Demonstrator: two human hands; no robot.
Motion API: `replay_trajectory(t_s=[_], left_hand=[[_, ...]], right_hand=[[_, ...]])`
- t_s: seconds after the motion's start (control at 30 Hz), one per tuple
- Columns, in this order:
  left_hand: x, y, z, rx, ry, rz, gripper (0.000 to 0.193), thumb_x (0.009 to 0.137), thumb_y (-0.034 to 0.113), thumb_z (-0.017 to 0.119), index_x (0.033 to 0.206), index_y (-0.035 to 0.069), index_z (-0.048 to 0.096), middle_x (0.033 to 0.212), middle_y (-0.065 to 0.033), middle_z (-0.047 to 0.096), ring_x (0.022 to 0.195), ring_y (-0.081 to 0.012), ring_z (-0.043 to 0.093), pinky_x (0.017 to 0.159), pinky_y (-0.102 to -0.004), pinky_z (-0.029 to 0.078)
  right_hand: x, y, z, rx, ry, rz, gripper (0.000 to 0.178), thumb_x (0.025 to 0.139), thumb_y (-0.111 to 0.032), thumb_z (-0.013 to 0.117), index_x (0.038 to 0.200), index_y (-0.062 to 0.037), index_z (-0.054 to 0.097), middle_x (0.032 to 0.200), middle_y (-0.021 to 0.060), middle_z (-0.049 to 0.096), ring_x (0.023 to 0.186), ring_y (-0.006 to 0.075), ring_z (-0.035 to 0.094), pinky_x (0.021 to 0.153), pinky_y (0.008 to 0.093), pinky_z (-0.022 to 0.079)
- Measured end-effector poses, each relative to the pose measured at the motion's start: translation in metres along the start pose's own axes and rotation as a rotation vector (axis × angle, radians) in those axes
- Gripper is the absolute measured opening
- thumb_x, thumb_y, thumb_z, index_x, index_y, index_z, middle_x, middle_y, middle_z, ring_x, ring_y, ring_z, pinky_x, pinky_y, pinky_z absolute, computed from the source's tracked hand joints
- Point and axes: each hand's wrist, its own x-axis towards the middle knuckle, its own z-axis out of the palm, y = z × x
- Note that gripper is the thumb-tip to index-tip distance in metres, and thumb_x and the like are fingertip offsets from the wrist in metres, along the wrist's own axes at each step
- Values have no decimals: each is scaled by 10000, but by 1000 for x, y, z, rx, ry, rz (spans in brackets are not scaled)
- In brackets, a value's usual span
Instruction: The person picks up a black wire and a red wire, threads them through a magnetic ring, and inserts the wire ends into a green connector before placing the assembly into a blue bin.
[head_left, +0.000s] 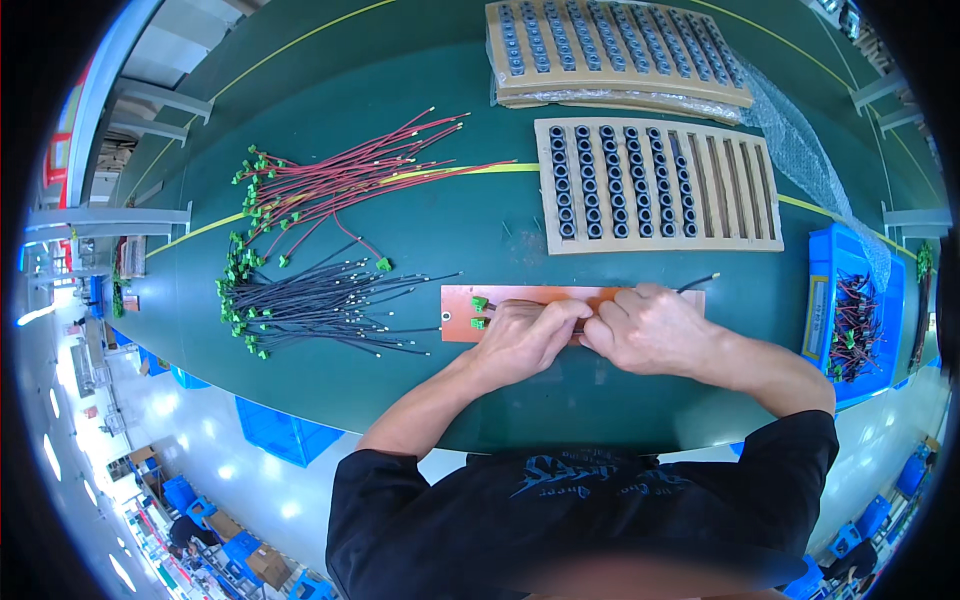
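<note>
Both my hands meet over an orange-brown board [460,325] that lies flat near the table's front edge. My left hand [525,332] is closed, its fingers pinched on a wire. Just left of it, two green connectors [479,304] sit on the board, their leads running under that hand. My right hand [645,328] is closed too, its thumb and fingertips against those of the left. A black wire [700,283] with a pale bare tip sticks out beyond its far right side. The fingers hide most of the wires between the hands.
Red wires [340,182] and black wires [320,305] with green connectors lie in bunches at left. A cardboard tray [715,235] of black ring-shaped parts stands beyond the board, with stacked trays [625,95] and bubble wrap [800,150] behind. A blue bin [822,265] of wired parts is at right.
</note>
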Motion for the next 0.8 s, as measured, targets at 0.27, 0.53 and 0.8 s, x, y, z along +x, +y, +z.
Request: replay_trajectory(t_s=[0.27,0.53,0.8], left_hand=[[20,1,5,-152,-22,-243,243,1000,71,575,1241,40,584,1067,-164,716,872,-323,727,736,-396,573],[54,37,16,-290,-387,-283,316,1019,125,591,1310,4,587,1021,-105,703,794,-171,670,747,-301,537],[66,51,34,-653,-330,-558,258,988,82,668,1210,-39,613,1036,-67,719,879,-73,650,733,-227,518]], right_hand=[[-16,17,-8,-98,38,137,255,824,-305,693,852,-79,578,702,27,581,646,173,619,550,330,498],[-85,15,-60,-235,111,297,186,788,-218,724,851,-83,612,848,53,593,870,199,606,838,368,492],[-114,-26,-29,1276,969,971,592,886,-15,751,1420,-33,494,1244,60,531,980,120,619,788,256,527]])
